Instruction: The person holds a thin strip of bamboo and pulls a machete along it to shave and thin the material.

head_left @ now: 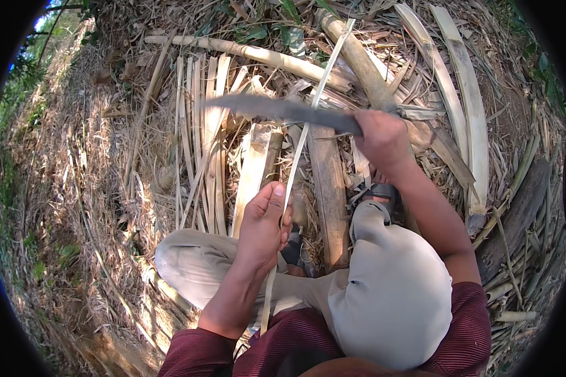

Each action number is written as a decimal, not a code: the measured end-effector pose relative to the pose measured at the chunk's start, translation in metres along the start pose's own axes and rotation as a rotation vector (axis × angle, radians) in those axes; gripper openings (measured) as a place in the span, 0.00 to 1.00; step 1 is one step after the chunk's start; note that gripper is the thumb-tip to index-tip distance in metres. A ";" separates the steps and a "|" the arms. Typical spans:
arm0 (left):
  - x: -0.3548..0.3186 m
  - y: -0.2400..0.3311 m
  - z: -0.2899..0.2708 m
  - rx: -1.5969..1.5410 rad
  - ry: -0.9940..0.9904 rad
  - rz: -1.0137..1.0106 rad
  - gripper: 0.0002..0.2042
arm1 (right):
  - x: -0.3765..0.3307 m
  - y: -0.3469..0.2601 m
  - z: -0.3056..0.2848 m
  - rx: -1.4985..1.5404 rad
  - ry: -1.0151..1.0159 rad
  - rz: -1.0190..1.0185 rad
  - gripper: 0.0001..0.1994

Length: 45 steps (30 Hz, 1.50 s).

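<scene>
Outdoor ground (110, 207) strewn with dry, straw-coloured leaf litter, with patches of brown soil. Green foliage (20, 103) fringes the far left and upper right; sunlight falls in bright, dappled patches among shadows.

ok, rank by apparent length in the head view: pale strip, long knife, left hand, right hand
1. Pale strip: longest by far
2. Long knife: clearly shorter, its grip partly hidden
3. Left hand and right hand: both well below the knife, too alike to rank
</scene>
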<state>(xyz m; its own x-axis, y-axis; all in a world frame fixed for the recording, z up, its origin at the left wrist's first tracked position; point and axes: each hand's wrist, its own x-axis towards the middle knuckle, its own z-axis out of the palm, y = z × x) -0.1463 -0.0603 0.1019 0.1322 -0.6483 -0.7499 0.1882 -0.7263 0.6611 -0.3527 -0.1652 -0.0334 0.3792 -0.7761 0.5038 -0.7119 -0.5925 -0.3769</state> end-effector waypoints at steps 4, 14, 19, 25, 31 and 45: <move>0.005 0.004 0.006 -0.006 0.070 0.027 0.12 | -0.007 0.003 0.008 0.167 -0.086 0.167 0.07; -0.002 -0.004 -0.005 -0.048 -0.063 -0.060 0.15 | -0.011 0.009 0.020 0.109 0.060 0.154 0.05; -0.015 -0.010 -0.026 -0.075 -0.111 -0.112 0.15 | -0.008 0.036 0.023 -0.010 0.105 0.159 0.07; -0.013 -0.010 -0.009 -0.093 -0.114 -0.074 0.14 | -0.006 0.017 0.017 0.018 0.035 0.005 0.06; -0.017 -0.017 -0.023 -0.118 -0.124 -0.145 0.17 | -0.010 0.056 0.030 -0.068 -0.002 0.239 0.05; 0.049 -0.055 0.042 0.165 -0.020 -0.155 0.18 | -0.068 0.019 0.014 0.191 -0.172 0.611 0.11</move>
<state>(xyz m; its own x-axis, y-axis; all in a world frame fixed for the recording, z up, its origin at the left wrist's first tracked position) -0.1913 -0.0616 0.0295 0.0941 -0.5295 -0.8431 0.0429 -0.8439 0.5348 -0.3838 -0.1266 -0.0864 0.0404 -0.9987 0.0300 -0.7175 -0.0498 -0.6948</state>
